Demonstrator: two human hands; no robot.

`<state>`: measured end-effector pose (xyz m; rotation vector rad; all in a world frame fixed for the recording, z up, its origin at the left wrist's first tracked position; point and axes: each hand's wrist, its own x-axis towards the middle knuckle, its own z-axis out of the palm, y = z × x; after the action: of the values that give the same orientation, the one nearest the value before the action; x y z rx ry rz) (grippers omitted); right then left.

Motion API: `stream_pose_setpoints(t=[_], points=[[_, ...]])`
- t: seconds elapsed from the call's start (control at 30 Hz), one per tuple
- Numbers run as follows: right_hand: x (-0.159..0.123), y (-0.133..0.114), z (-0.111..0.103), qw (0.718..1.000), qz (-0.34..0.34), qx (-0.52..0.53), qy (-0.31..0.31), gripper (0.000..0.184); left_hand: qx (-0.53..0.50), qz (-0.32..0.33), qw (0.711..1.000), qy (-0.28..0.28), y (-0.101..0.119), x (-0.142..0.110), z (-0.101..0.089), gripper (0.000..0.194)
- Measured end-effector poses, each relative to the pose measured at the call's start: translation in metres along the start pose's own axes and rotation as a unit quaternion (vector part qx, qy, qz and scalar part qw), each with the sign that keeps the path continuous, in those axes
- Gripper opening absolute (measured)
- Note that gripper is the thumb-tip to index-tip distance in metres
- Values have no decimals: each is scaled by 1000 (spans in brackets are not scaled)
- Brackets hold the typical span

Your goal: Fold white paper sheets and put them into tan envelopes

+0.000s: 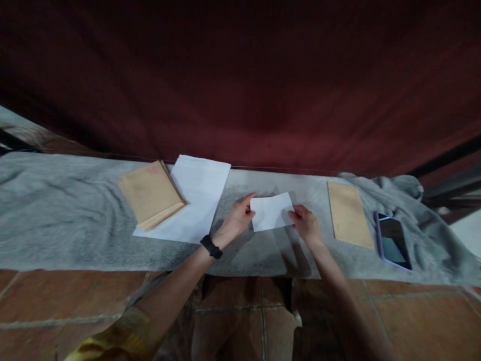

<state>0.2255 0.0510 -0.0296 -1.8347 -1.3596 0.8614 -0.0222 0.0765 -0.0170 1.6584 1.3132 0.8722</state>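
A small white sheet of paper (272, 211), perhaps folded, is held up between both hands just above the grey cloth. My left hand (240, 216), with a black band on its wrist, pinches the paper's left edge between thumb and fingers. At the opposite edge my right hand (305, 222) grips it the same way. To the left lies a stack of brown envelopes (150, 193) on top of larger white sheets (201, 185). A single brown envelope (350, 214) rests flat to the right of my right hand.
A phone (394, 240) in a purple case lies right of the single envelope. The grey cloth (67, 215) covers a long narrow surface and bunches up at its right end. Behind it hangs a dark red curtain (255, 100). Tiled floor (67, 296) shows below the front edge.
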Motion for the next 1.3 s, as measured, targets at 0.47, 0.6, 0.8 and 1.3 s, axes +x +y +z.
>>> stream_pose_setpoints(t=[0.47,0.6,0.8,1.3], points=[[-6,6,5,959,-78,-270,22,14,506,-207,828,123,-17,-49,-170,33],[-7,3,5,958,-74,-275,24,13,554,-189,802,116,-26,-62,-172,31],[-7,2,5,957,-75,-280,28,13,427,-195,877,108,-39,-56,-194,15],[-7,-1,2,953,-79,-293,2,13,-31,-219,975,13,-26,-48,-200,43]])
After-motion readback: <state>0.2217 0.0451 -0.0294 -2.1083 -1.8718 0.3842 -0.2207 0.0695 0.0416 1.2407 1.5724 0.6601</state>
